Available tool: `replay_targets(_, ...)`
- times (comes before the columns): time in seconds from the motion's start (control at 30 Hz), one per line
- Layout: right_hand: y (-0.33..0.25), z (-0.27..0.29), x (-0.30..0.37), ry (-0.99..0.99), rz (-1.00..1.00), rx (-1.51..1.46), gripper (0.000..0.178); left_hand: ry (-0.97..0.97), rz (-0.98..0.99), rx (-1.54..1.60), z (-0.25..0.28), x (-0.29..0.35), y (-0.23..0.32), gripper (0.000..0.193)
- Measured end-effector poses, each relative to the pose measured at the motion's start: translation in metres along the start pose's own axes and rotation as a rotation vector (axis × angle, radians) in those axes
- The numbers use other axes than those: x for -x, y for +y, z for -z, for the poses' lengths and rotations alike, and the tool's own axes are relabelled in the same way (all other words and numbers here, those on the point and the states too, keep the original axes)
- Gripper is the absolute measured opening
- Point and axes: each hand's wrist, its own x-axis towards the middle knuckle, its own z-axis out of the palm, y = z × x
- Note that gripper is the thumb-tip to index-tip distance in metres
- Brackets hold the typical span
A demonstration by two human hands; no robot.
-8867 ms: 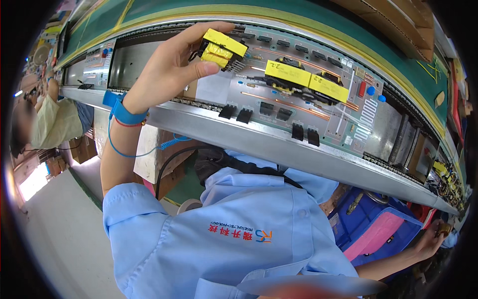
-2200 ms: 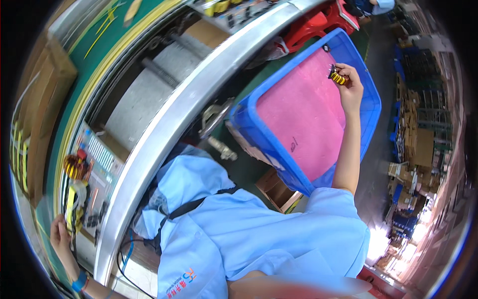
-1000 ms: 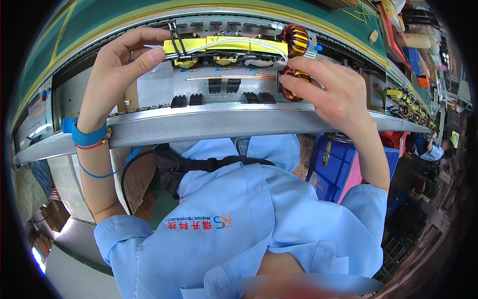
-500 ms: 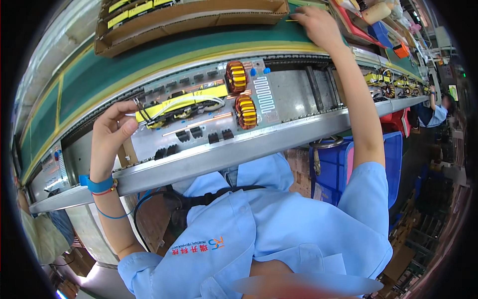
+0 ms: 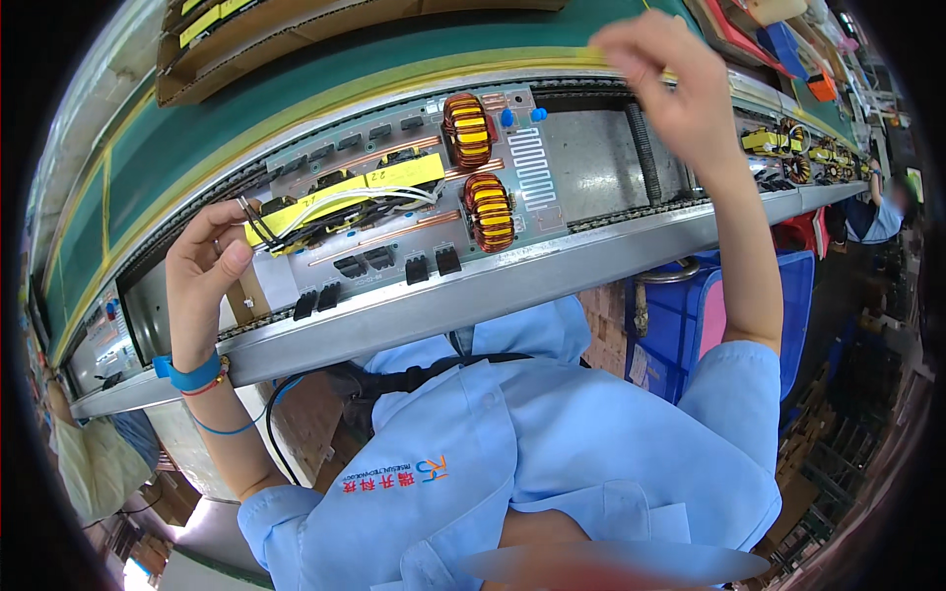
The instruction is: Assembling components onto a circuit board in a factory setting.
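On the rail conveyor in front of me lies a grey circuit board (image 5: 335, 241) with black components along both long sides. A long yellow-taped transformer block (image 5: 345, 197) rests on it, with white wires looped along its side. Two copper-wound toroid coils (image 5: 490, 212) stand at the board's right end, beside small blue discs (image 5: 507, 118). My left hand (image 5: 209, 261) pinches the black wire leads (image 5: 258, 225) at the block's left end. Raised over the conveyor's far edge, my right hand (image 5: 675, 89) is closed, with a small blurred yellow bit at its fingertips that I cannot make out.
A cardboard box (image 5: 296, 49) with yellow-taped parts sits on the green bench (image 5: 532, 44) beyond the conveyor. The metal rail (image 5: 443, 305) runs along my side. A blue crate (image 5: 680, 335) stands below right. Further boards lie along the line; another person (image 5: 872, 217) is far right.
My right hand has come back from the far bench toward the conveyor and me. My left hand keeps its pinch on the black leads. The view has shifted slightly.
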Motion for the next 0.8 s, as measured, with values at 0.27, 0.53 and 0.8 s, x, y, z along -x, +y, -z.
replay_targets(0.27, -0.024, -0.029, 0.019, -0.050, 0.197, 0.237, 0.006, -0.001, -0.007, -0.002, 0.000, 0.001, -0.002, 0.049)
replay_targets(0.53, -0.024, -0.038, 0.018, -0.087, 0.355, 0.434, 0.009, 0.022, -0.007, -0.009, -0.002, 0.002, -0.001, 0.043)
replay_targets(0.8, -0.027, -0.038, 0.027, -0.109, 0.389, 0.475, 0.010, 0.003, -0.023, -0.030, -0.002, 0.003, 0.001, 0.044)
